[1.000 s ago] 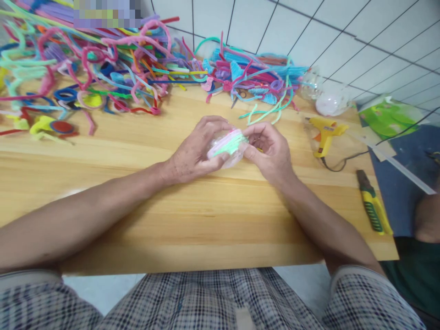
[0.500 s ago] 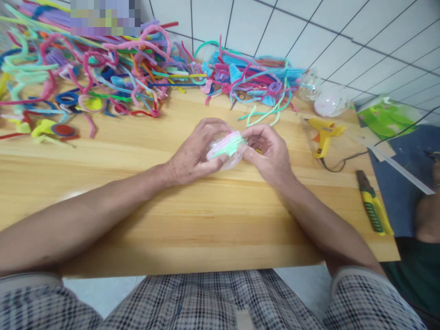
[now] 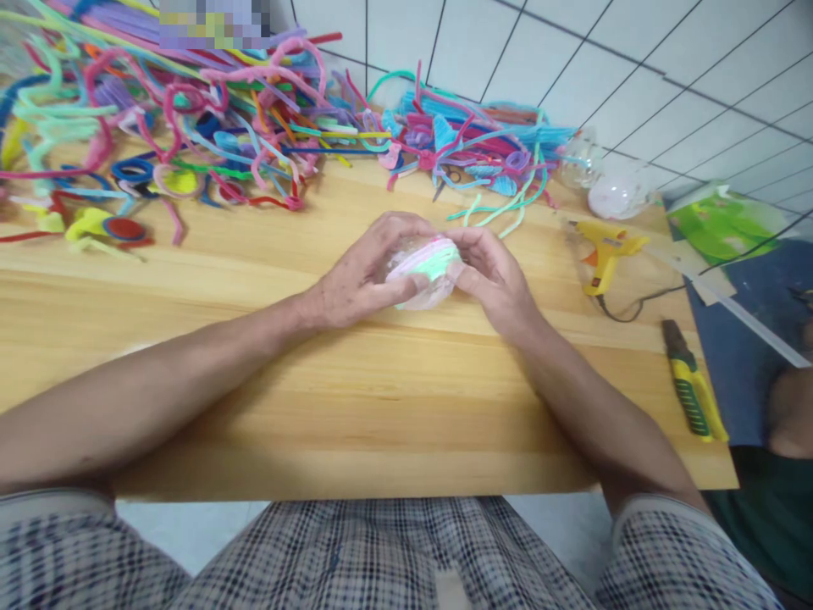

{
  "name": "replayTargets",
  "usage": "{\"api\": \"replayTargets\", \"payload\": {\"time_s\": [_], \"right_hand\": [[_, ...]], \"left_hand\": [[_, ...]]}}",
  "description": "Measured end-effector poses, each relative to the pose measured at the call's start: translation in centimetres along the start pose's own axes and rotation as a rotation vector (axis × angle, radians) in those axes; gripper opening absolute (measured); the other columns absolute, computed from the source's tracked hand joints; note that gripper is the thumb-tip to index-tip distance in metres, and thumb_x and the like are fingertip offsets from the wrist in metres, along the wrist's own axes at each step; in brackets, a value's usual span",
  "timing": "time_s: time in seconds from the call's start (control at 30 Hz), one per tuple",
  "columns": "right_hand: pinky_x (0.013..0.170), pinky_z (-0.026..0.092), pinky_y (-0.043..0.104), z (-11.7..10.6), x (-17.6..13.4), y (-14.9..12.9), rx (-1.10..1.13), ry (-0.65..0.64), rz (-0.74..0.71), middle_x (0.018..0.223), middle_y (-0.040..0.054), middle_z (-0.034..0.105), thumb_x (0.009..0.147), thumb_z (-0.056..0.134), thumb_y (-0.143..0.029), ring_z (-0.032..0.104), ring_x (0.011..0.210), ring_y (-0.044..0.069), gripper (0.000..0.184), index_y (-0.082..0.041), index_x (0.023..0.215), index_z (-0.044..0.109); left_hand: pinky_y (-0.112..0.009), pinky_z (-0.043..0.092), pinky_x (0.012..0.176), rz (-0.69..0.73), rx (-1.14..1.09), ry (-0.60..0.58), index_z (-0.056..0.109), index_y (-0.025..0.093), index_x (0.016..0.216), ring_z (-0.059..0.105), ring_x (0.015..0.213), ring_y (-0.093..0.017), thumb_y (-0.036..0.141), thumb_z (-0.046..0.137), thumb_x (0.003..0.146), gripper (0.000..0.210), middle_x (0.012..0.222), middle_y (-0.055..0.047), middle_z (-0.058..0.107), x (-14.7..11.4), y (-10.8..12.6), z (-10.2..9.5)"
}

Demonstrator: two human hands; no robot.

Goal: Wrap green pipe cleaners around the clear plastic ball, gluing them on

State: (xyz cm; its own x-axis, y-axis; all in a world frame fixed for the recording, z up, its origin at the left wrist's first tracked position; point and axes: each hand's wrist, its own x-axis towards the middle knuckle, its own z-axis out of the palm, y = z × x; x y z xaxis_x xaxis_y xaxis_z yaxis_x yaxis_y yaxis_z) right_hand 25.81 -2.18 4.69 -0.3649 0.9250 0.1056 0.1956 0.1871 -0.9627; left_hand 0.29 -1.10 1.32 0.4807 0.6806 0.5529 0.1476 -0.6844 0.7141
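Between my two hands is a clear plastic ball (image 3: pixel 427 267) with pink and mint-green pipe cleaners banded across it. My left hand (image 3: pixel 365 275) curls around its left side, thumb along the near face and fingers over the top. On the right side, my right hand (image 3: pixel 492 271) grips the edge, thumb on the green strands and fingers behind. The fingertips at the back are partly hidden by the ball. Both forearms reach over the wooden table (image 3: pixel 356 398).
Tangled pipe cleaners (image 3: pixel 209 127) cover the back left, with blue bundles (image 3: pixel 489 127) at the back middle. Clear balls (image 3: pixel 613 195), a yellow glue gun (image 3: pixel 603 250) with its cord and yellow-green pliers (image 3: pixel 692 385) lie at right. Another person's arm (image 3: pixel 791 411) shows at the right edge.
My right hand has closed in on the ball, its fingers now against the right edge. The ball appears slightly turned, and the whole view has shifted a little.
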Motion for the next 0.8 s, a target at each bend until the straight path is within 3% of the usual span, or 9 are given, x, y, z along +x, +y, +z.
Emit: {"api": "replayTargets", "payload": {"time_s": [0.33,0.63,0.8], "right_hand": [[0.109,0.065,0.048,0.4,-0.1,0.2,0.048,-0.001,0.009,0.138,0.0064,0.079,0.088,0.086,-0.076,0.076,0.129,0.03,0.066,-0.031,0.133,0.067],[0.107,0.066,0.047,0.6,-0.2,0.3,0.044,0.01,0.011,0.141,0.0069,0.079,0.088,0.085,-0.078,0.076,0.129,0.03,0.068,-0.03,0.133,0.067],[0.11,0.065,0.048,0.8,-0.3,0.2,0.04,0.021,0.027,0.144,0.0075,0.078,0.091,0.083,-0.077,0.074,0.131,0.031,0.066,-0.03,0.134,0.068]], "left_hand": [[-0.05,0.057,0.126,-0.001,-0.089,0.008,0.063,0.029,0.154,0.068,0.144,-0.032,0.058,0.07,0.109,0.054,0.153,-0.013,0.069,0.1,-0.3,0.0],[-0.05,0.053,0.131,-0.049,-0.116,0.012,0.067,0.031,0.151,0.066,0.147,-0.03,0.062,0.059,0.114,0.049,0.151,-0.011,0.072,0.3,0.5,-0.1],[-0.048,0.054,0.129,-0.08,-0.133,0.053,0.069,0.029,0.147,0.068,0.145,-0.03,0.062,0.064,0.113,0.049,0.149,-0.011,0.073,0.2,0.7,0.2]]}}
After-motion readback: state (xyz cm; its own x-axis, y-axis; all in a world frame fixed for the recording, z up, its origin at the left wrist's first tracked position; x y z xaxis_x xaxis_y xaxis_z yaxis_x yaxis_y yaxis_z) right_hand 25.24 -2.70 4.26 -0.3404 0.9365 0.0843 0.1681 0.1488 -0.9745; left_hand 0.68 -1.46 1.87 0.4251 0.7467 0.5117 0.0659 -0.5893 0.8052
